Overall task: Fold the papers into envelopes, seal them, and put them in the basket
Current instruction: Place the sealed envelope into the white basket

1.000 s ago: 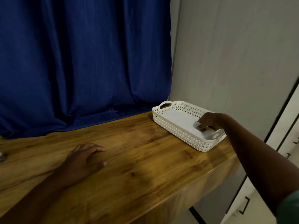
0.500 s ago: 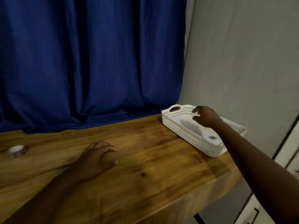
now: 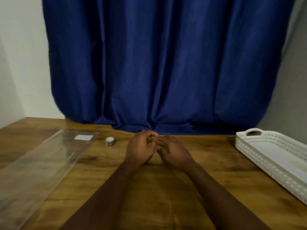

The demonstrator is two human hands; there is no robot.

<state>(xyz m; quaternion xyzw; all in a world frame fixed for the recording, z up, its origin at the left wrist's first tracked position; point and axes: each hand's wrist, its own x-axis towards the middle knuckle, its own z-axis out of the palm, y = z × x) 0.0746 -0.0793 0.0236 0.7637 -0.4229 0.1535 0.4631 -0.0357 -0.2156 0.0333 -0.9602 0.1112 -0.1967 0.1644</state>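
Note:
My left hand (image 3: 140, 147) and my right hand (image 3: 173, 151) rest close together on the wooden table (image 3: 157, 196), in its middle near the far edge. Their fingers are loosely curled and meet between the hands; I see nothing held in them. The white lattice basket (image 3: 259, 151) stands at the right edge of the table, with white paper (image 3: 279, 156) lying flat inside it. A small roll of tape (image 3: 110, 141) sits to the left of my left hand.
A clear plastic sleeve (image 3: 43, 165) with a white label lies along the left side of the table. A dark blue curtain (image 3: 157, 63) hangs behind the table's far edge. Pale walls flank it.
My right hand has left the basket and come back to the middle of the table beside my left hand. The view has swung left, bringing the plastic sleeve into sight.

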